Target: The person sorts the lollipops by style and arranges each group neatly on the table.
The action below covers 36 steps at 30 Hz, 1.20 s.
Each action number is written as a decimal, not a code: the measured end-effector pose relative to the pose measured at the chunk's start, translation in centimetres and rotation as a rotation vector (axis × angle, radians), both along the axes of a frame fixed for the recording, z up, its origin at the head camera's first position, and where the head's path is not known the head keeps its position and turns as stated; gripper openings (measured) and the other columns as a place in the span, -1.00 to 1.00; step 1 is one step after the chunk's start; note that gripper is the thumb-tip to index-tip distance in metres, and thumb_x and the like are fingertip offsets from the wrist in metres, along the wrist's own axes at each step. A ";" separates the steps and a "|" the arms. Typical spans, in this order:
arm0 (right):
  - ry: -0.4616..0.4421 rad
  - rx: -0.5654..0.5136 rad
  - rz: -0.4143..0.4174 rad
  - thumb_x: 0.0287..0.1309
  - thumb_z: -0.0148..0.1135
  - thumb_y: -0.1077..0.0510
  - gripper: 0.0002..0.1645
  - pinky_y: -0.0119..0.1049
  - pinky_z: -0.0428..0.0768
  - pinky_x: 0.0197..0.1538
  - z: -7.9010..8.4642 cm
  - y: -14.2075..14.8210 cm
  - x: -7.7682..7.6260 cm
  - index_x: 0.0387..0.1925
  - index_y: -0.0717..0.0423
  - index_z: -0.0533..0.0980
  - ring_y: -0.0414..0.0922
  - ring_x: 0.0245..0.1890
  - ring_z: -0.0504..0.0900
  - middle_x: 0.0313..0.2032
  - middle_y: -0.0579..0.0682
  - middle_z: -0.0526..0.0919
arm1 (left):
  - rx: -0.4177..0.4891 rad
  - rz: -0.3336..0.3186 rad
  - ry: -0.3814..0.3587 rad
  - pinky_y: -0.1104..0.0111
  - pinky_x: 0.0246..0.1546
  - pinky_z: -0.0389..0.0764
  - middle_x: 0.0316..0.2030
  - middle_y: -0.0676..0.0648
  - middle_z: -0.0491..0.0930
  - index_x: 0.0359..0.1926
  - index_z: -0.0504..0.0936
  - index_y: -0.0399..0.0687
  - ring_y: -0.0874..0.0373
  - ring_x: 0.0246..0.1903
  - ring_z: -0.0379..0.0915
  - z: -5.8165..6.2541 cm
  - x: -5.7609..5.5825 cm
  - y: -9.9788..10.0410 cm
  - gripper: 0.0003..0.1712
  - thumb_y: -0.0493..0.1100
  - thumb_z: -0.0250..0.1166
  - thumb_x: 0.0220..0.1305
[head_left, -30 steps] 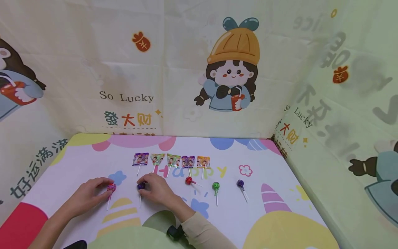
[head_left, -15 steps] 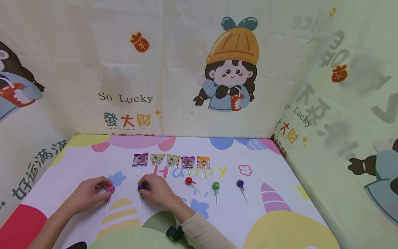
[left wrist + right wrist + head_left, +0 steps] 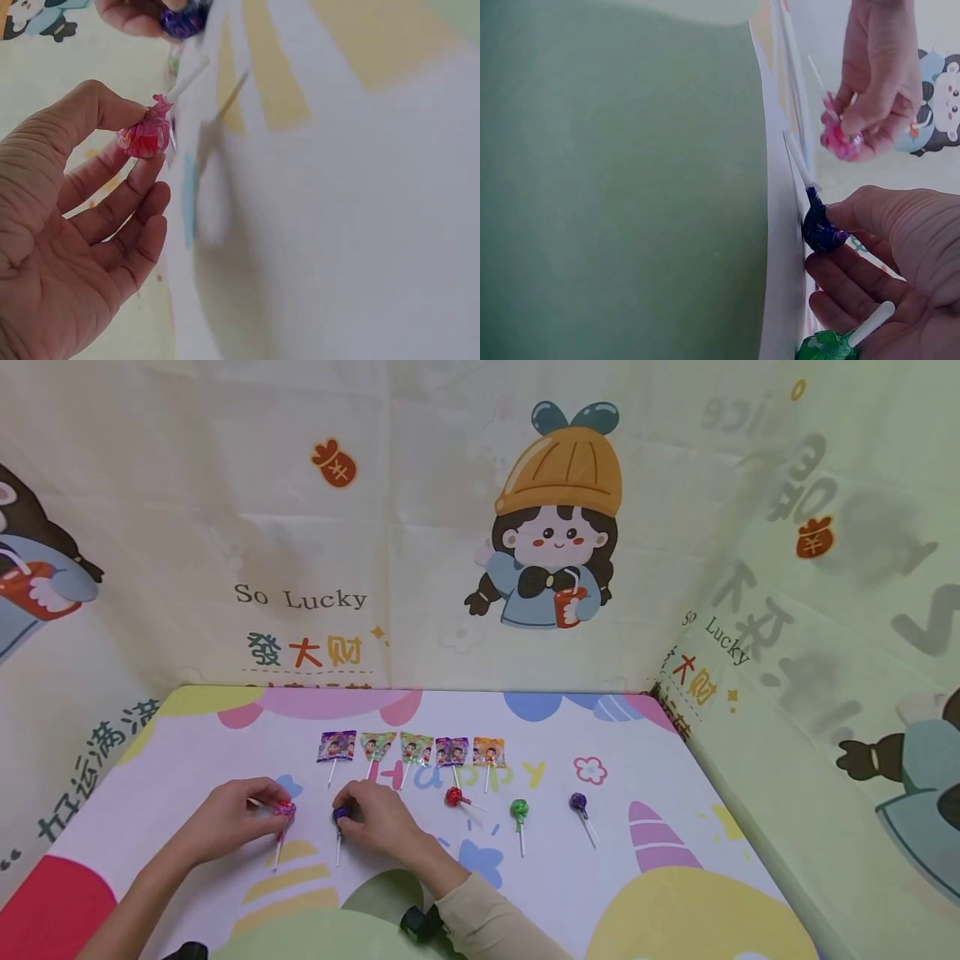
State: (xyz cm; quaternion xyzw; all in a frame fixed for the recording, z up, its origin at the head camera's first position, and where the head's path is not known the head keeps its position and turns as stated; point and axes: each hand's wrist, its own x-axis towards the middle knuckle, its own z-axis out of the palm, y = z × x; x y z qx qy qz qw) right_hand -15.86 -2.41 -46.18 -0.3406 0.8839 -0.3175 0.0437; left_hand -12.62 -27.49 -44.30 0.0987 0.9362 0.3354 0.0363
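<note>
A pink-wrapped lollipop [image 3: 145, 139] is pinched by its round head between the thumb and fingers of my left hand [image 3: 234, 817]. Its white stick points toward the near side of the table. My right hand [image 3: 382, 817] pinches a dark purple lollipop [image 3: 823, 225] by the head, stick toward me, just right of the pink one. In the right wrist view a green lollipop [image 3: 826, 346] shows below the right hand's fingers. Right of the hands lie a red lollipop [image 3: 453, 797], the green one, and another purple lollipop [image 3: 578, 803].
Farther back lies a row of several flat-wrapped lollipops, from a purple packet [image 3: 337, 746] on the left to an orange packet [image 3: 489, 752] on the right. The table [image 3: 555, 893] has a printed cover. Patterned cloth [image 3: 420, 527] hangs behind it and at both sides.
My left hand has moved right with the pink lollipop, closer to the right hand. The right hand stays nearly in place with the purple lollipop.
</note>
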 end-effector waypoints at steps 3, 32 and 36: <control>-0.004 0.002 -0.009 0.28 0.38 0.15 -0.80 -0.65 0.46 -0.08 0.0 0.0 0.0 -0.07 0.00 0.63 -0.43 -0.26 0.47 -0.19 -0.21 0.66 | 0.025 -0.022 0.033 0.38 -0.21 0.65 -0.30 0.08 0.69 -0.19 0.71 -0.10 0.19 -0.26 0.57 0.2 -0.5 0.9 -0.70 -0.10 0.57 0.09; -0.046 -0.017 -0.015 0.27 0.39 0.14 -0.81 -0.64 0.46 -0.08 -0.2 0.5 -0.3 -0.09 -0.02 0.62 -0.41 -0.25 0.47 -0.20 -0.24 0.65 | 0.061 -0.098 -0.037 0.44 -0.23 0.60 -0.33 0.06 0.64 -0.18 0.68 -0.10 0.14 -0.28 0.51 -1.2 -3.6 2.6 -0.71 -0.13 0.56 0.13; -0.066 -0.022 -0.013 0.26 0.39 0.15 -0.81 -0.65 0.46 -0.09 -0.2 0.5 -0.3 -0.10 -0.01 0.62 -0.43 -0.26 0.47 -0.21 -0.25 0.65 | 0.049 -0.108 -0.061 0.44 -0.23 0.59 -0.34 0.06 0.63 -0.18 0.67 -0.10 0.14 -0.28 0.49 -1.1 -3.7 2.6 -0.69 -0.11 0.57 0.12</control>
